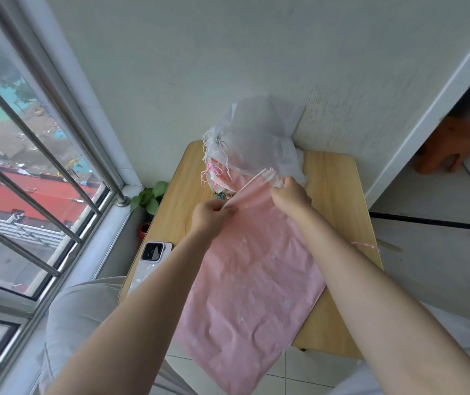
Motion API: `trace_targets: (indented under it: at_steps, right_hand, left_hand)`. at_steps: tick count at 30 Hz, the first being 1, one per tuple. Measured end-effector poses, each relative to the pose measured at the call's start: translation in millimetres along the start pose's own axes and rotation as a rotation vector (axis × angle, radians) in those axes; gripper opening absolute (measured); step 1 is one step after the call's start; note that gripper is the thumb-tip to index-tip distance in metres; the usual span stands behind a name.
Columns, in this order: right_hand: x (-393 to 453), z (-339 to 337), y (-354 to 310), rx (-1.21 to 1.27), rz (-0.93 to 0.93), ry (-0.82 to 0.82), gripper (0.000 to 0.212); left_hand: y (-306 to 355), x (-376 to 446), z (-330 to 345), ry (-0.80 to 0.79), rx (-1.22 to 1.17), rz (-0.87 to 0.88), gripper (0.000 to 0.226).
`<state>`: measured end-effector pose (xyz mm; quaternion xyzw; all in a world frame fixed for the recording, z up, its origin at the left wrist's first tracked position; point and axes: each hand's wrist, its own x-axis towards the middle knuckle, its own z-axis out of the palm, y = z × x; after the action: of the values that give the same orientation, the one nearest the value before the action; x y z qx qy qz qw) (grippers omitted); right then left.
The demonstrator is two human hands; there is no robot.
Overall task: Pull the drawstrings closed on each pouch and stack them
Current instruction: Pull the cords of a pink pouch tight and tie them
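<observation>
One large pink pouch [250, 280] spread flat on the wooden surface [339, 195], near end hanging over the front edge. One heap of sheer white pouches [256, 138] at the far edge, count not discernible, loose strings dangling. One phone [154, 252] at the left edge; no readable writing. Both arms stretched forward. Left hand [211, 218] pinching the pouch's top hem at its left corner; right hand [290, 195] pinching the same hem at the right, lifted slightly.

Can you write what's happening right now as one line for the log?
left hand: pinches pink pouch top edge | right hand: grips same edge | pouch: flat on table | pile: behind
</observation>
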<state>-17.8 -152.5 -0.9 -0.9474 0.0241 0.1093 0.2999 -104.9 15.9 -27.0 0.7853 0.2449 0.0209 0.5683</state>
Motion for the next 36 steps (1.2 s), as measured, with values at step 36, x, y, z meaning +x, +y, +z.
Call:
trace_targets:
  at_steps: [36]
  right_hand:
    - [0, 43, 29, -0.326, -0.241, -0.245, 0.011]
  left_hand:
    - [-38, 19, 9, -0.149, 0.907, 0.097, 0.037]
